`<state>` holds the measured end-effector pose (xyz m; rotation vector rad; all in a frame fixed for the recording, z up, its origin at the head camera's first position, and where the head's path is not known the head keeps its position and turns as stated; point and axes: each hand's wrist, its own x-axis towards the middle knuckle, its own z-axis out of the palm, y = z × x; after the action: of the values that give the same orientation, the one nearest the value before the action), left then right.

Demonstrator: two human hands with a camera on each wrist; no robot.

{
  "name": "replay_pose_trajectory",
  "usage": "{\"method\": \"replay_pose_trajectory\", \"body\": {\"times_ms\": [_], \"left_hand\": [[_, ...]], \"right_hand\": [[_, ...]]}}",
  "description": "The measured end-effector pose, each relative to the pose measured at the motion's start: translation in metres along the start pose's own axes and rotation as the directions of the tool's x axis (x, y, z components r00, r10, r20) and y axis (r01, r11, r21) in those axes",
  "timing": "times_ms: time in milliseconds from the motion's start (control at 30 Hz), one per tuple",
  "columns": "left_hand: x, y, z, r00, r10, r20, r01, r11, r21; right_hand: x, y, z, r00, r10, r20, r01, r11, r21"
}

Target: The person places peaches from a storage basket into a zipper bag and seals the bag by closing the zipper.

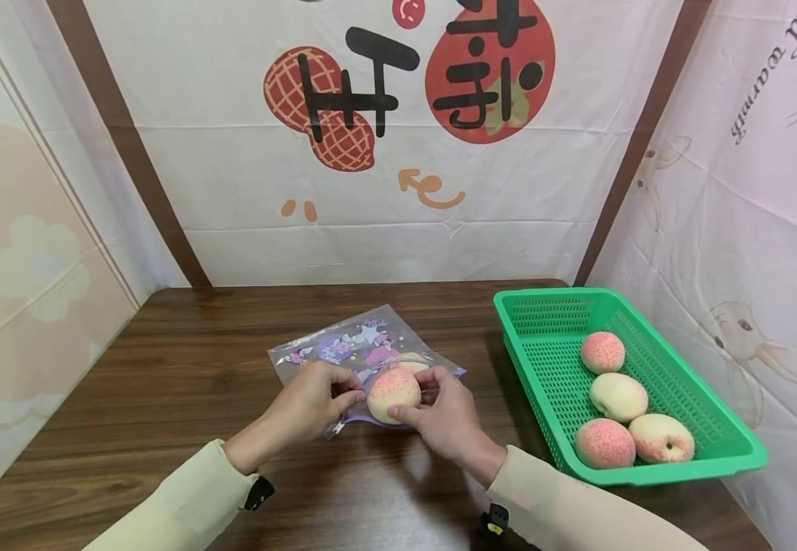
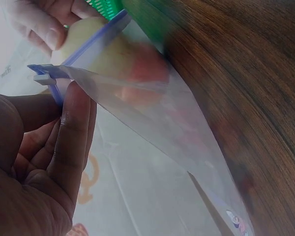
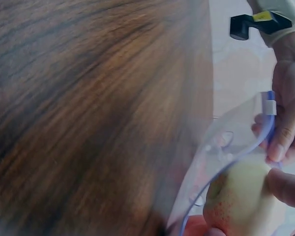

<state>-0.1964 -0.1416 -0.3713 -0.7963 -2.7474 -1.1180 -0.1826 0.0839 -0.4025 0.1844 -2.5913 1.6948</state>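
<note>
We see the right hand curled round a peach, thumb below and fingers over the top, pressing it at the mouth of a printed zip bag. The left hand pinches the near left end of the bag's opening, right by the small slider on the blue zip strip; both hands meet at the mouth, with the peach between them and the right hand the one carrying it.

The bag lies flat on the table, about the middle of it and nearer the front edge than the back. Its long axis runs from the mouth at our hands away toward the back edge, slightly leftward, so the opening faces us. From the wrist views, the peach seems partly inside the film already, though blur makes that hard to say; something pale further in may be a second fruit.

Toward the right edge stands a green basket holding four peaches, well apart from the bag.
</note>
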Motion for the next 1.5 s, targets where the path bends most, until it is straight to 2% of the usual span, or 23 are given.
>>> {"method": "replay_pose_trajectory", "body": {"times_ms": [167,367,633,767,967,1267,1367,1500], "left_hand": [[0.000,0.001,-0.001,1.000,0.011,-0.003,-0.011,1.000,-0.002],[0.000,0.000,-0.001,1.000,0.011,0.005,-0.010,1.000,-0.005],[0.000,-0.001,-0.001,0.999,0.042,0.006,-0.042,0.999,-0.002],[0.000,-0.001,-0.001,0.999,0.053,0.010,-0.053,0.999,-0.006],[-0.001,-0.001,-0.001,0.998,0.059,0.005,-0.059,0.998,-0.008],[-0.001,-0.003,0.000,0.997,0.076,-0.004,-0.076,0.997,-0.006],[-0.001,-0.003,0.000,0.997,0.071,-0.010,-0.071,0.997,-0.015],[-0.001,-0.001,0.000,0.998,0.064,-0.016,-0.064,0.998,-0.007]], "right_hand": [[0.000,0.003,0.009,0.993,-0.094,-0.067,0.092,0.995,-0.037],[0.002,0.005,0.019,0.958,-0.243,-0.153,0.212,0.958,-0.194],[0.007,0.006,0.031,0.912,-0.371,-0.174,0.324,0.913,-0.247],[0.011,0.008,0.038,0.896,-0.400,-0.192,0.342,0.899,-0.275],[0.015,0.009,0.045,0.901,-0.386,-0.195,0.323,0.901,-0.290],[0.028,0.008,0.052,0.929,-0.315,-0.194,0.225,0.898,-0.379],[0.032,0.007,0.053,0.933,-0.309,-0.185,0.219,0.894,-0.391],[0.032,0.009,0.052,0.931,-0.318,-0.180,0.240,0.903,-0.356]]}}
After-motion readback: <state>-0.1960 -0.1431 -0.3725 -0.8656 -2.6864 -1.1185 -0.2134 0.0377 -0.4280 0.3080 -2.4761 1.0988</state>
